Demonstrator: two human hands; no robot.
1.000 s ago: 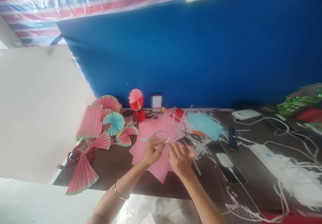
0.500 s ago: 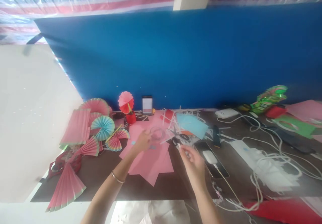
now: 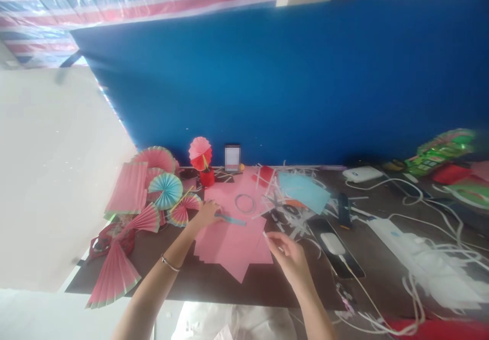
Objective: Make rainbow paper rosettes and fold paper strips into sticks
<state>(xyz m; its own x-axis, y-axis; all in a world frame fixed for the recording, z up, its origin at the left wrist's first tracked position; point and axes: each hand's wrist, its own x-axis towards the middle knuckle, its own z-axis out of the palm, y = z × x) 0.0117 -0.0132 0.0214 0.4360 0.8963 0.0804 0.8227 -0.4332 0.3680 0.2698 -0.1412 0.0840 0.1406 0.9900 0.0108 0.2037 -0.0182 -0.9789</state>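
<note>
A blue paper strip (image 3: 231,219) lies across the stacked pink paper sheets (image 3: 229,245). My left hand (image 3: 206,214) reaches over its left end, fingers bent downward; whether they pinch the strip I cannot tell. A round ring (image 3: 244,203) rests on the pink paper just beyond the strip. My right hand (image 3: 289,256) hovers by the right edge of the pink sheets, thumb and forefinger closed on a small white piece (image 3: 265,234). What that piece is, I cannot make out.
Folded paper fans (image 3: 114,276) crowd the left side, near a red pot (image 3: 207,178) with a paper flower. White paper scraps (image 3: 301,223) and a light-blue sheet (image 3: 305,189) lie right of centre. Farther right are a phone (image 3: 353,266), a power strip (image 3: 397,245) and tangled cables.
My left hand has moved left along the blue strip, uncovering the ring and the strip's middle. My right hand has come nearer the pink paper, still pinching the white piece. The view has shifted.
</note>
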